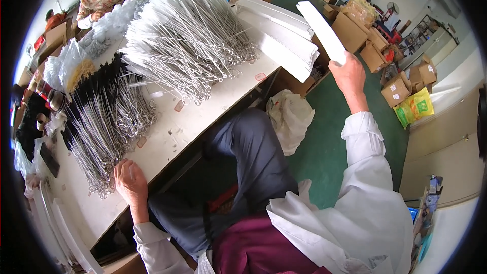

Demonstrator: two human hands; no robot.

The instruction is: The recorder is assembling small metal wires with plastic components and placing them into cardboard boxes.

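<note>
Strip sits clasped in your right hand; I can't tell if your left hand, beside wire-handled brushes, grips anything.

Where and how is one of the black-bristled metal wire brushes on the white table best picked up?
Probably by the bare silver wire stem, just behind its looped end, coming from the white table's near edge. The loops face that edge, while the black bristles lie crowded at the far end.

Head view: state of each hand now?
Left hand: fingers bent, at the wire-handled brushes; can't tell if gripping.
Right hand: closed, holding a long white strip.
</note>
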